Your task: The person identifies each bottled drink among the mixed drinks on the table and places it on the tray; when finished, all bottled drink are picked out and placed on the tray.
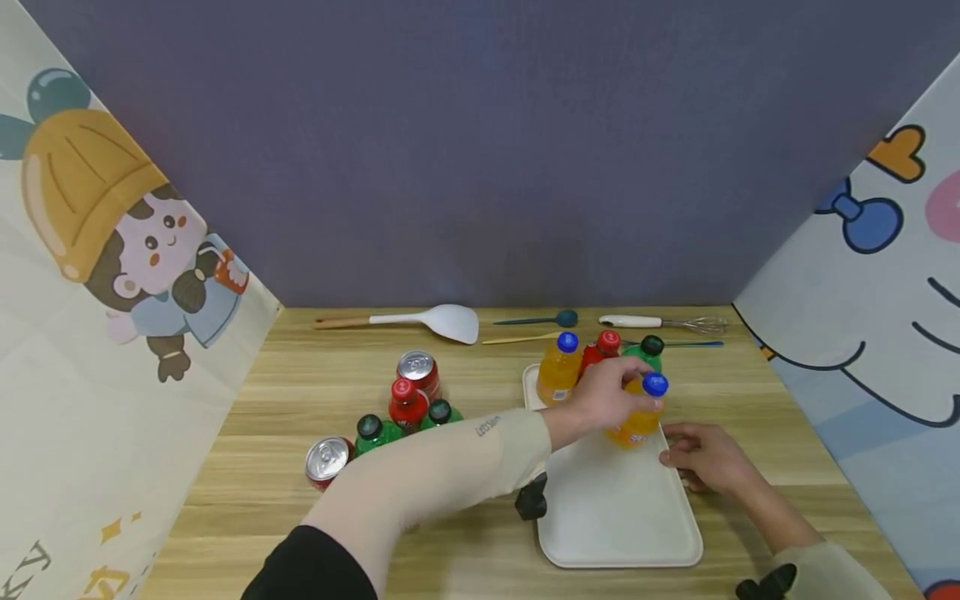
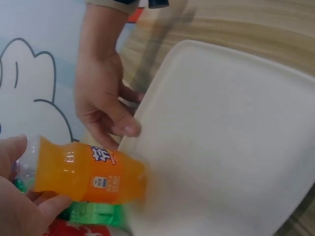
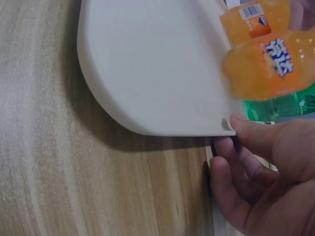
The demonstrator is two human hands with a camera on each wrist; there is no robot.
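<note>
My left hand grips an orange soda bottle near its blue cap, above the far part of a white tray. That bottle is upright in the head view; whether its base touches the tray I cannot tell. At the tray's right edge my right hand pinches the rim, thumb on top and fingers curled below. Behind the held bottle, at the tray's far end, stand a second orange soda bottle, a red-capped bottle and a green bottle, partly hidden.
Left of the tray stand two red cans, a red-capped bottle and two green bottles, partly behind my left arm. Along the back wall lie a white spatula, a dark spoon, a whisk and thin sticks.
</note>
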